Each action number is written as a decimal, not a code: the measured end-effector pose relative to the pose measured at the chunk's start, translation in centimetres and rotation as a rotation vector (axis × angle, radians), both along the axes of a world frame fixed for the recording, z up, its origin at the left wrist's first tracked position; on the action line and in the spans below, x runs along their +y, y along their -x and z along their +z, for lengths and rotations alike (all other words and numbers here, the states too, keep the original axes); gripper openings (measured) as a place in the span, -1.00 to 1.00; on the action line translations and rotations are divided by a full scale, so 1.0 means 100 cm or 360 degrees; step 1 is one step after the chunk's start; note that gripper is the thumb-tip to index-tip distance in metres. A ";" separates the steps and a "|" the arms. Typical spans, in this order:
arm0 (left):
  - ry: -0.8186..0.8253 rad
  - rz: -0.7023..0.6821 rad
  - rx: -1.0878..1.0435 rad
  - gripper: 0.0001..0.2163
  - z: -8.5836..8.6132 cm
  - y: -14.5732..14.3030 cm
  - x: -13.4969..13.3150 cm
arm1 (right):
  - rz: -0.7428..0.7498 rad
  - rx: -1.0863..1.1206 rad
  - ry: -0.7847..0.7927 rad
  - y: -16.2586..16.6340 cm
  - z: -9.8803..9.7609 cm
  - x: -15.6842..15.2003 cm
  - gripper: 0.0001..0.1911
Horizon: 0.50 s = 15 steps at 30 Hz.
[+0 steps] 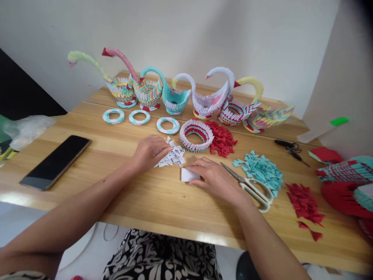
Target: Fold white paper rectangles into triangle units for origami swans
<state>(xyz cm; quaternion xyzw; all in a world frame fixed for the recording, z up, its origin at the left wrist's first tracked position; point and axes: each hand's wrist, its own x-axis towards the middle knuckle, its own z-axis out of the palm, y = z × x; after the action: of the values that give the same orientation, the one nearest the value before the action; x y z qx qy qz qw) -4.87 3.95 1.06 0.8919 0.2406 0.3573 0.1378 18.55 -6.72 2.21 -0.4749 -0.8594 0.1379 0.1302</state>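
My left hand (pixel 150 151) rests on the wooden table (pixel 163 202) with its fingers curled into a pile of white folded paper triangles (pixel 174 155); whether it grips a piece I cannot make out. My right hand (pixel 214 177) lies beside it, fingers pressed down on a small white paper rectangle (pixel 188 174) held flat against the wood. Just behind the pile stands a half-built paper ring bowl (pixel 196 134) in white, red and teal.
White-handled scissors (pixel 252 184) lie right of my right hand. Heaps of red triangles (pixel 223 139), (pixel 304 202) and teal triangles (pixel 264 169). Several paper swans (pixel 175 97) line the back, three paper rings (pixel 139 117) before them. Phone (pixel 56 161) at left, small dark scissors (pixel 291 149) at right.
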 end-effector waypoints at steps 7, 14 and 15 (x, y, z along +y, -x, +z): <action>-0.0019 -0.0271 0.0105 -0.77 -0.001 -0.013 -0.022 | 0.0024 0.0025 0.0012 -0.003 0.003 0.000 -0.75; 0.0078 -0.0519 0.0315 -0.83 -0.022 -0.022 -0.035 | 0.0043 -0.0017 0.0044 -0.004 0.003 0.000 -0.67; 0.0076 -0.0513 0.0349 -0.82 -0.023 -0.023 -0.037 | 0.0040 -0.0032 0.0047 -0.004 0.004 0.000 -0.66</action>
<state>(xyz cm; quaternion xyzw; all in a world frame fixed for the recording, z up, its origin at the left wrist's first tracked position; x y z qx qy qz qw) -2.54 0.29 -1.27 0.9490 0.1166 0.2255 0.1872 18.96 -6.76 2.57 -0.4672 -0.8645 0.1475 0.1126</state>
